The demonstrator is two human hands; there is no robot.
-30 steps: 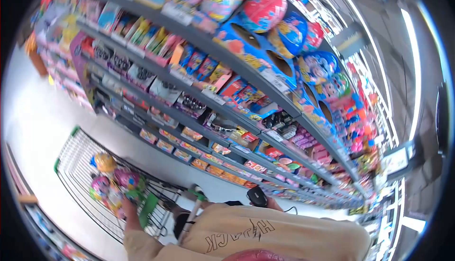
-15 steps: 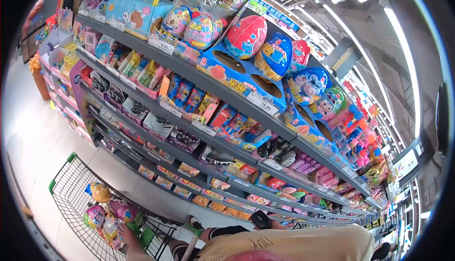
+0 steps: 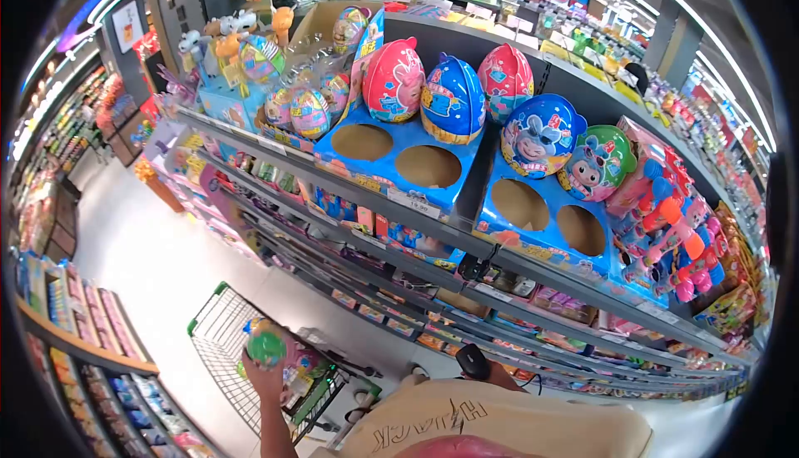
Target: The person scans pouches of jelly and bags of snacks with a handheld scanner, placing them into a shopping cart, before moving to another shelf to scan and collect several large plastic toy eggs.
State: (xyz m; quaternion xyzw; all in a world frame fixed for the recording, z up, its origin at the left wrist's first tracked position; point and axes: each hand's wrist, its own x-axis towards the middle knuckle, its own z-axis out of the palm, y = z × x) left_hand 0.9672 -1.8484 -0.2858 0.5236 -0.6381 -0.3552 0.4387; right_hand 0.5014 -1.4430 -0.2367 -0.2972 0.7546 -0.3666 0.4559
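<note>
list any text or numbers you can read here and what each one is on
"HIJACK": printed on the beige shirt, seen upside down from above.
Price tag on the shelf edge under the blue egg tray: digits too blurred to read.
Print on the toy eggs, trays, other shelf tags and aisle signs: too small or blurred.

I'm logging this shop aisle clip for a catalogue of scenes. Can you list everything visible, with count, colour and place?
big toy eggs: five; pink, blue, pink, blue, green; standing on top shelf in display trays
display trays: two, blue, top shelf, four round holes unfilled
small wrapped eggs: several, pastel, top shelf left of the trays
plush toys: a few, white and orange, top left
pink toy packs: many, right end of shelf
lower shelves: grey, rows of small boxed goods
shopping cart: one, wire with green trim, on the aisle floor
green egg: one, held over the cart
dark device: one, at the right hand
left hand: grips the green egg
right hand: mostly hidden behind the device
</note>
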